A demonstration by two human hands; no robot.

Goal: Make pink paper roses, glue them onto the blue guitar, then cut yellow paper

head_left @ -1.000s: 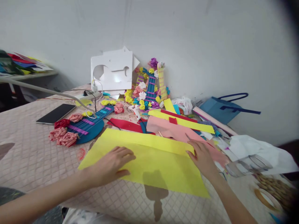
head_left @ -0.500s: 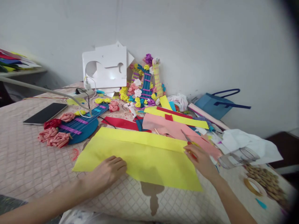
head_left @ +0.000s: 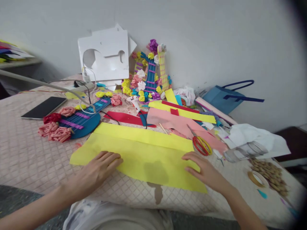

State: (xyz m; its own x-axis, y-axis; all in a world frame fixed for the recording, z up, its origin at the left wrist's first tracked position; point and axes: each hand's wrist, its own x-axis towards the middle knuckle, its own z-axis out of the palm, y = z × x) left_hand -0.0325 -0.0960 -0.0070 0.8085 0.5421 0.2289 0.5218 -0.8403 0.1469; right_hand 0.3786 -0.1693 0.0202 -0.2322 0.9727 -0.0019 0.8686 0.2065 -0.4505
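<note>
Sheet, yellow, apparently being positioned: left hand on it, fingers together, grip unclear; right hand spread. Lifting would need pinching.

Beyond and left of the left hand, a black-screened touchscreen device lies flat on the worktop. Right of the right hand are a clear jar, on its side, and a tape roll beside peanuts; farther beyond, a tilted blue bag.
</note>
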